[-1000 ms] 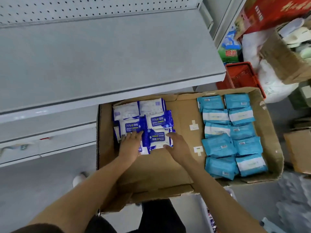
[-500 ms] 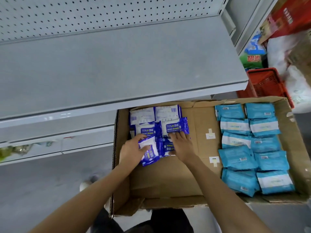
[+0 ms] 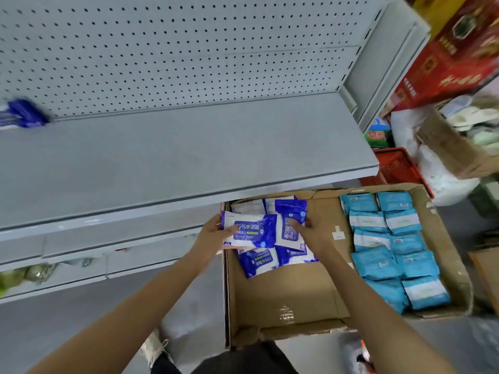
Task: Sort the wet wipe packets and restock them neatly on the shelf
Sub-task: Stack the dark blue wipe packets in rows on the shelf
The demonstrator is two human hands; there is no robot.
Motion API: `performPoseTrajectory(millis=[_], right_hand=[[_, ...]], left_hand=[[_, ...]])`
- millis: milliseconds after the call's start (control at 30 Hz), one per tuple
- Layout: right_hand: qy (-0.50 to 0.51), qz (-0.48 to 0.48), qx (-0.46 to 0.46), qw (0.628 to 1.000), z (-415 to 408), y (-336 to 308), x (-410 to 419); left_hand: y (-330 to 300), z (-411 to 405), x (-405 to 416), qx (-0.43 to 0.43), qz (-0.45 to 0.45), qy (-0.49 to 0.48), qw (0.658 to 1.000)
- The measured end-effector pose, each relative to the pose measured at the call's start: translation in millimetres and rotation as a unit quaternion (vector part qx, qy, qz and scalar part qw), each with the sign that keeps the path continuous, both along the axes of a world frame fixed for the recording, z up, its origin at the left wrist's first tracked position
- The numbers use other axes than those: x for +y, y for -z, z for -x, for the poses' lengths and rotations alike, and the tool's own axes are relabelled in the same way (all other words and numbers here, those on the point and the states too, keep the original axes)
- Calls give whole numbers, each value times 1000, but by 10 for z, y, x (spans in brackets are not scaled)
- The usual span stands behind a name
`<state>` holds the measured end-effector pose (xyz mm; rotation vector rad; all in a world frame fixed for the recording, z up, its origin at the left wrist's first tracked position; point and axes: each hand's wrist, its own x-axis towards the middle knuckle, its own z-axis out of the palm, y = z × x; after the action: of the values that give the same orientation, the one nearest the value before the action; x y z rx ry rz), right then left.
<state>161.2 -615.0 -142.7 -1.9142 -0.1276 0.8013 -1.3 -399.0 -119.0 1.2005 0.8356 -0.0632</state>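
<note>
Left hand grips blue-white wipe packet; right hand pinches second packet. Both packets now lifted off pile in cardboard box, flat a second ago; shelf comes next. Glossy, soft, crinkly pouches; teal packets stacked right.
</note>
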Motion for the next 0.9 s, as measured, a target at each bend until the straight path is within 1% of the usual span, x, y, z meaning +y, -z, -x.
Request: performPoseTrajectory(millis=[67,133,233,333,433,567,733,800,900], right_hand=[[24,-37,21,999,160,-353,216],[36,-54,8,998,303,-625,427],[55,-79,16,995,641,-1033,902],[63,-85,-14,994,1067,-1384,1526],[49,-100,-43,993,1386,-1599,2113],[15,-120,-36,992,1675,-1788,2808],[-38,-157,52,986,1827,-1866,3593],[-85,-150,65,983,1829,-1831,3868],[-148,-126,61,979,1759,-1696,4289]], left_hand=[[-196,153,239,-5,7,-5,1000],[-360,324,461,-11,12,-1,1000],[-647,694,913,-42,7,18,999],[-906,1104,1487,-63,-31,18,997],[-1091,1474,2016,-71,-56,-3,996],[-1287,1915,2657,-42,-82,-40,995],[-1459,2245,3293,-23,-83,-91,992],[-1481,2320,3490,-27,-79,-101,991],[-1468,2363,3771,-33,-85,-100,991]])
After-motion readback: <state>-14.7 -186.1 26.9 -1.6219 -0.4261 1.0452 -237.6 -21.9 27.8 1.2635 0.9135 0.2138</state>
